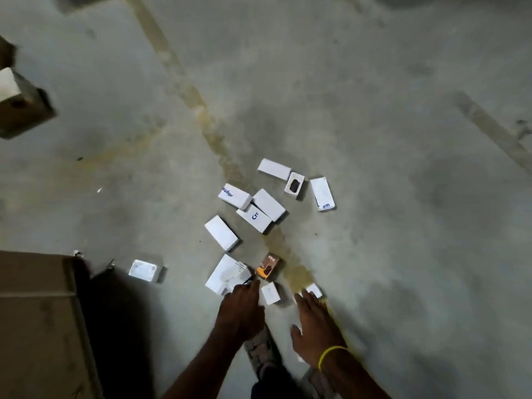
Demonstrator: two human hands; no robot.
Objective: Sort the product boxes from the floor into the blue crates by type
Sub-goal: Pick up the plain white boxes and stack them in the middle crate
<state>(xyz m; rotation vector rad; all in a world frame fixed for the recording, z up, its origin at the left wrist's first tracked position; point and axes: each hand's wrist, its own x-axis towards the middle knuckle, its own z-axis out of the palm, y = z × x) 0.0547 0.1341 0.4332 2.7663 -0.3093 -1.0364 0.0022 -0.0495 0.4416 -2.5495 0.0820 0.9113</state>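
- Yellow wristband [331, 355] circles the wrist of the right hand [313, 326]. Its fingers are straight and spread, and the tips reach a small white box [313, 290] at its 12 o'clock without closing on it.
- At 9 o'clock from it, the left hand [241, 309] stretches toward the near corner of a large white box [226, 272]. Motion blur hides whether the fingers pinch anything.
- Between the two hands lies another small white box [270, 293] on the concrete floor [403, 226].
- At 12 o'clock of that one sits a brown and orange box [269, 266], just beside the large white one.
- A cardboard carton [34, 312] fills the 8 o'clock corner, with a shiny white box [145, 270] near it.
- Further out at 12 o'clock lies a lone white box [221, 233], then three overlapping white boxes [269, 204], two of them with blue lettering.
- Beyond, a plain white box [274, 169], an open box with a dark item [294, 184] and a white box with blue print [322, 194] lie close together.
- A worn yellow line [184, 82] runs off toward 11 o'clock.
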